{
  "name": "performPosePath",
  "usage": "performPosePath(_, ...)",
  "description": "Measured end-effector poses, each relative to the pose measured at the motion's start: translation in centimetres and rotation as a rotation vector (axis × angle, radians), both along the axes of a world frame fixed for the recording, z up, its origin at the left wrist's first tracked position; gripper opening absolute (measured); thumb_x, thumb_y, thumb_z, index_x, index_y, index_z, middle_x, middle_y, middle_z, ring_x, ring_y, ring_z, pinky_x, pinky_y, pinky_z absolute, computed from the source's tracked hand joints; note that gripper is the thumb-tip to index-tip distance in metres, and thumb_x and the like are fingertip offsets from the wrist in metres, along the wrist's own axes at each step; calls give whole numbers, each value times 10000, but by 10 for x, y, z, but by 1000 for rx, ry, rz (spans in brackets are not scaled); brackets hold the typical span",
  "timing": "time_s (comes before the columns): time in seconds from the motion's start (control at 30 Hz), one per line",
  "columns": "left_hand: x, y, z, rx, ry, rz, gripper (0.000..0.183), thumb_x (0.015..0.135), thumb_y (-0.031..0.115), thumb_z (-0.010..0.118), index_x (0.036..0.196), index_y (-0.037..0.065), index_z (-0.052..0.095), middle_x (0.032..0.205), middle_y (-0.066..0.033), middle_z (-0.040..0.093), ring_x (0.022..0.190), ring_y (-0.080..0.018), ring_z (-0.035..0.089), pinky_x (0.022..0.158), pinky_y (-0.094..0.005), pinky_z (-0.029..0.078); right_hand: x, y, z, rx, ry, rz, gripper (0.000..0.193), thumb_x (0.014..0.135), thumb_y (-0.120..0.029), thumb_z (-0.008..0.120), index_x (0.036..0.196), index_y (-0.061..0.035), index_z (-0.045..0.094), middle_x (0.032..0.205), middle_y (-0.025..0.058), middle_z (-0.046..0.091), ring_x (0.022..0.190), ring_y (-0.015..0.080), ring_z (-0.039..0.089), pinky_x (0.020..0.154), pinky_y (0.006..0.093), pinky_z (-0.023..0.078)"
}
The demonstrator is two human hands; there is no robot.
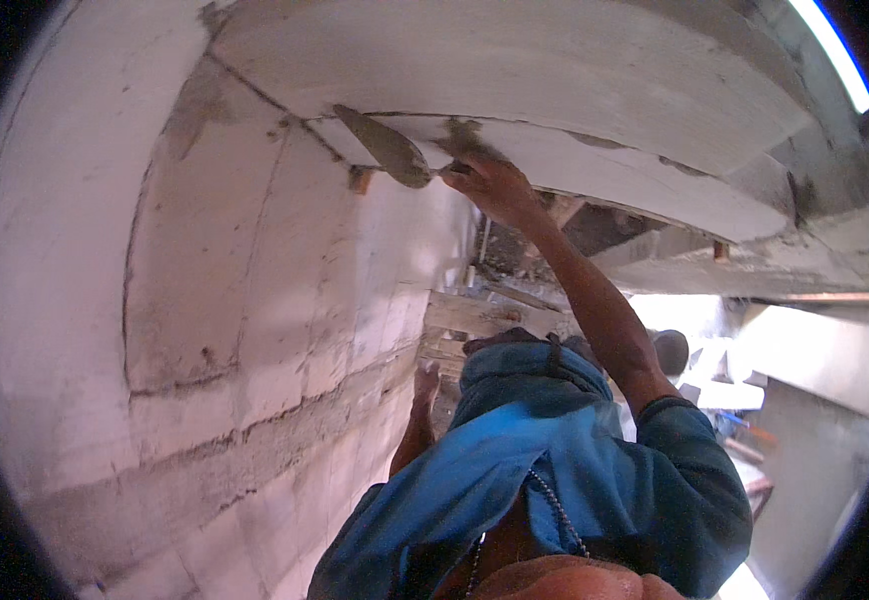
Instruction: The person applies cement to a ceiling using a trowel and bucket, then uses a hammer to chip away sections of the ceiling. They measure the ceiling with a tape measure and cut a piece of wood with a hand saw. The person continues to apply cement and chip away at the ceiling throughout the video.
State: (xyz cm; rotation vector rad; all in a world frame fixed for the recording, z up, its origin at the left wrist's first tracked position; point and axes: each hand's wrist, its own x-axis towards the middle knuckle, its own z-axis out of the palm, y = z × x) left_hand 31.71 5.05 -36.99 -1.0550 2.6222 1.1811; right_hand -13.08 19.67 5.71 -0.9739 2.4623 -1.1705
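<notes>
My right hand [495, 188] is closed round the handle of a pointed trowel [383, 146]. The trowel's blade is coated in grey mortar and points away to the left. It lies against a pale block course [645, 175], close to where this meets the left wall. A dark smear of wet mortar [467, 135] shows on the blocks just above my knuckles. My left hand [427, 382] hangs low beside the left wall, small and seen edge-on. Its fingers are too unclear to tell whether they hold anything.
A wall of large pale blocks [255, 250] with mortar joints rises close on my left. Wooden boards [465, 315] lie below, near my feet. Rubble [525, 250] shows under the block course. Bright light and leaning panels [815, 350] are at the right.
</notes>
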Motion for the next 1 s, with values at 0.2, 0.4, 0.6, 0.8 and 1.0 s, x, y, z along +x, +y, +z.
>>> performPosePath(0.2, 46, 6, -11, 128, -334, -262, 340, 931, 281, 481, 1042, 9, 653, 1000, -240, 667, 963, -436, 616, 852, -501, 486, 3, 187, -91, -136, 190, -341, 372, 919, -285, 672, 1171, -16, 619, 1025, 161, 661, 888, 233, 652, 756, 367, 520)
performPosePath(0.4, -8, -23, -31, 17, -376, -371, 400, 950, 340, 483, 1092, 6, 649, 1038, -276, 655, 1040, -424, 616, 875, -485, 479, 32, 317, -48, -160, 170, -577, 339, 896, -236, 697, 1148, -18, 637, 907, 94, 657, 664, 137, 502, 641, 278, 461)
performPosePath(0.6, -133, -27, 15, -29, 134, -395, 388, 941, 327, 572, 1094, -23, 641, 1042, -211, 685, 1018, -353, 644, 872, -419, 495, 34, 407, -29, -39, 136, -704, 352, 901, -281, 684, 1144, -30, 642, 885, 88, 668, 676, 146, 528, 637, 298, 464)
performPosePath(0.8, -162, 60, 39, 92, -8, -381, 418, 932, 336, 574, 1163, -8, 624, 1127, -221, 658, 1052, -326, 627, 905, -413, 481, 56, 479, -19, -15, 292, -768, 337, 941, -299, 634, 1118, -12, 635, 952, 94, 677, 758, 165, 593, 667, 293, 477)
performPosePath(1.0, -75, 119, -29, 371, -80, -157, 444, 922, 398, 545, 1180, 49, 636, 1144, -267, 637, 1095, -415, 600, 897, -479, 480, 69, 463, -19, -834, -360, -635, 433, 999, -404, 514, 1144, -1, 580, 764, -14, 545, 567, 51, 459, 473, 224, 356)
